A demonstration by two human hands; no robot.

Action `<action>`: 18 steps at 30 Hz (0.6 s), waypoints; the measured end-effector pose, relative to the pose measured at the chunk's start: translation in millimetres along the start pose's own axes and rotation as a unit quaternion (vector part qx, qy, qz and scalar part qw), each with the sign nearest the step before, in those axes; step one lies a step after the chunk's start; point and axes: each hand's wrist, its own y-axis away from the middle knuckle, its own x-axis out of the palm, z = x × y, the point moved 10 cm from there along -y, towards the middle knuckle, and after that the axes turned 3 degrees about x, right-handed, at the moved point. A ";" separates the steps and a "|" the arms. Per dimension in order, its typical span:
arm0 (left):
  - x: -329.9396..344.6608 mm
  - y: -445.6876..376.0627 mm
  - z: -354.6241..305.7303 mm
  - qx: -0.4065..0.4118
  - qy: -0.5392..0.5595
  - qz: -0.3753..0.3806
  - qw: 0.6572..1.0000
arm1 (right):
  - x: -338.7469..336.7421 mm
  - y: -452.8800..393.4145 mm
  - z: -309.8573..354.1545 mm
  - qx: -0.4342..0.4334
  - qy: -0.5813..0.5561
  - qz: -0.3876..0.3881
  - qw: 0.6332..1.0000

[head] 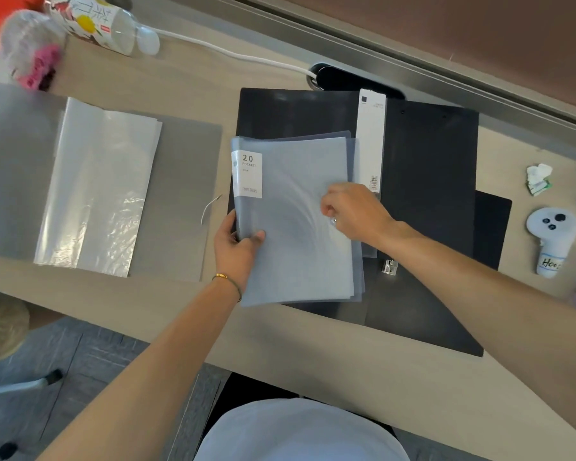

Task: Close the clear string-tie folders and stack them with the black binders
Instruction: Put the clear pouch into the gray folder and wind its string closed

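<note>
Closed clear folder (296,221) lies atop black binders (426,168).

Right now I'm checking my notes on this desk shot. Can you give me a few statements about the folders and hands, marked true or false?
1. The left hand grips the spine edge of the clear folder. True.
2. The clear folder lies partly on the black binders. True.
3. The folder's label reads "40 pockets". False: it reads "20 pockets".
4. The right hand rests on the bare desk. False: it is on the clear folder.
5. Another folder lies open further left. True.
</note>
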 end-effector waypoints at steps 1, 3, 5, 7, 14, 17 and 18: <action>-0.5 -0.2 2.4 -0.005 0.001 -0.003 1.000 | 3.5 1.0 2.5 -0.007 0.012 0.002 1.000; -1.2 -0.7 6.7 -0.013 0.004 -0.006 1.000 | 11.1 4.6 6.2 -0.025 0.048 0.004 0.999; -1.3 -1.2 8.7 -0.013 0.005 -0.006 1.000 | 16.7 10.8 11.4 -0.055 0.092 0.006 0.994; -1.2 -1.3 10.1 -0.011 0.002 -0.005 1.000 | 18.3 20.2 20.5 -0.099 0.130 -0.001 0.987; 1.3 -0.6 9.7 -0.008 0.013 0.005 1.000 | 36.1 55.3 20.2 -0.134 0.239 -0.012 0.962; 1.3 -1.6 11.0 -0.006 0.008 0.000 1.000 | 43.2 66.8 18.0 -0.112 0.274 -0.008 0.955; 1.1 -1.8 11.5 -0.007 0.006 -0.002 1.000 | 45.0 70.3 17.3 -0.105 0.288 0.000 0.952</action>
